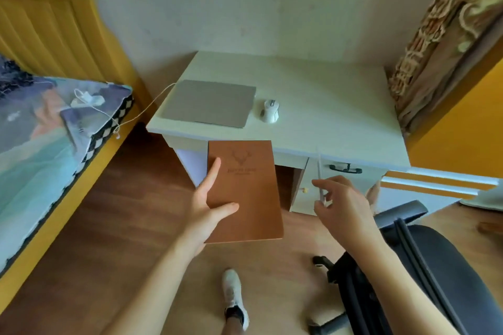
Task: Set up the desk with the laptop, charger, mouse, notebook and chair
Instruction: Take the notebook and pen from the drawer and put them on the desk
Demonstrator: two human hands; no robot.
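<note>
On the bed at far left a white charger (91,99) lies, its cable run to a closed laptop (208,103) on the desk (326,106). A brown notebook (245,193) is gripped by the left hand (206,207) before the desk edge. A white mouse (270,111) sits beside the laptop. A thin white pen (320,179) is pinched by the right hand (343,201). A black chair (424,261) is seen at right.

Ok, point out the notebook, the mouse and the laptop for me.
notebook (246,187): head view, middle of the brown cover.
mouse (270,111): head view, top of the white shell.
laptop (208,102): head view, centre of the closed grey lid.
</note>
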